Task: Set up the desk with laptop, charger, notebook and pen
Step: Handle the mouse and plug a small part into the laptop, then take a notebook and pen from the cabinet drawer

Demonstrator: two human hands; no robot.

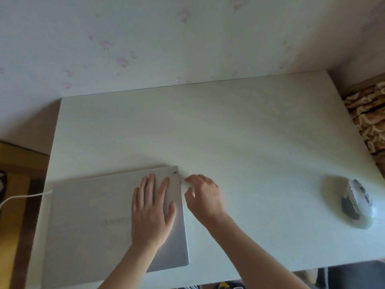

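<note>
At the table's (pixel 229 126) left near corner a white cable (pixel 23 196) runs into the left side of the closed silver laptop (pixel 93 222), which lies flat there. Your left hand (pixel 153 211) rests spread, palm down, on its lid near the right edge. Just beside that edge your right hand (pixel 205 197) curls its fingers at the laptop's far right corner; whether it pinches anything, you cannot tell. Well apart, far right, sits a mouse (pixel 357 202).
</note>
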